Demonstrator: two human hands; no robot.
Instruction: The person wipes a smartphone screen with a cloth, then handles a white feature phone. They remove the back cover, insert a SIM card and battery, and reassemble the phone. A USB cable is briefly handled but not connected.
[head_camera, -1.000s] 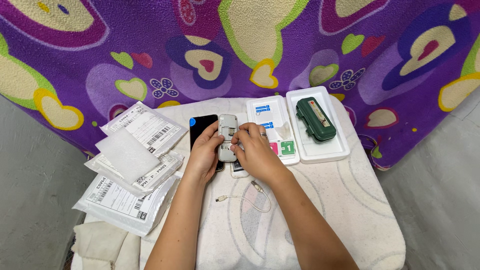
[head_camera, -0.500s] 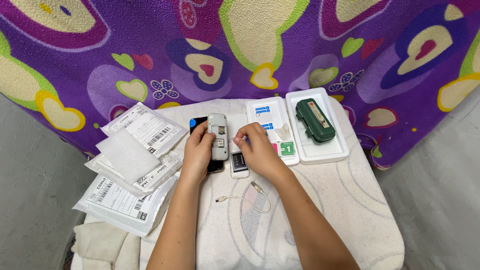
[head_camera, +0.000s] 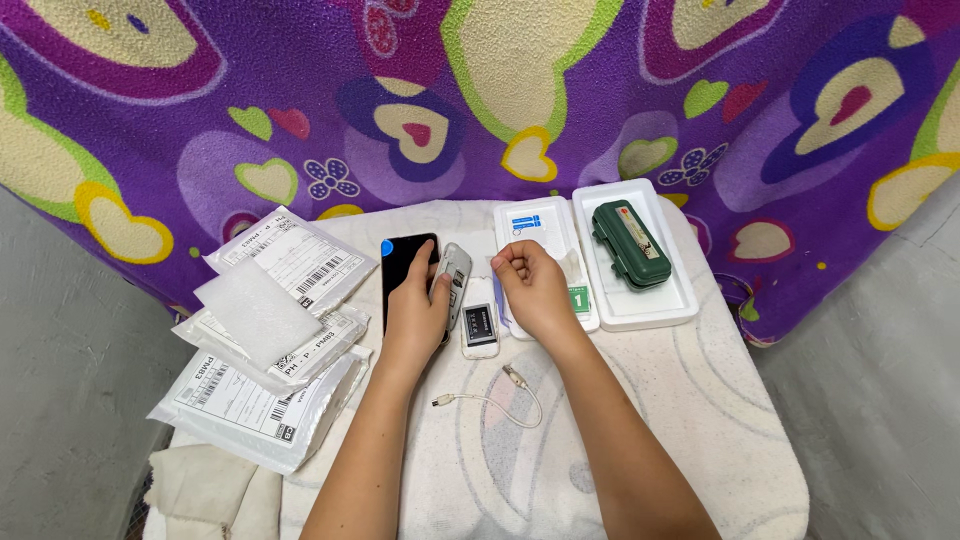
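The left hand (head_camera: 418, 310) lies across a black phone (head_camera: 403, 268) on the white surface (head_camera: 720, 400), its fingers closed round a small grey device (head_camera: 455, 280) held against the phone's right edge. The right hand (head_camera: 535, 285) is just right of it, its grip pinched on something too small to make out. A little white gadget with a screen (head_camera: 479, 328) lies between the hands, a short cable (head_camera: 495, 395) nearer. Judging by this, the work looks midway: the green case (head_camera: 628, 243) stays shut in its tray (head_camera: 650, 310), and the mailer bags (head_camera: 260, 350) sit stacked at left.
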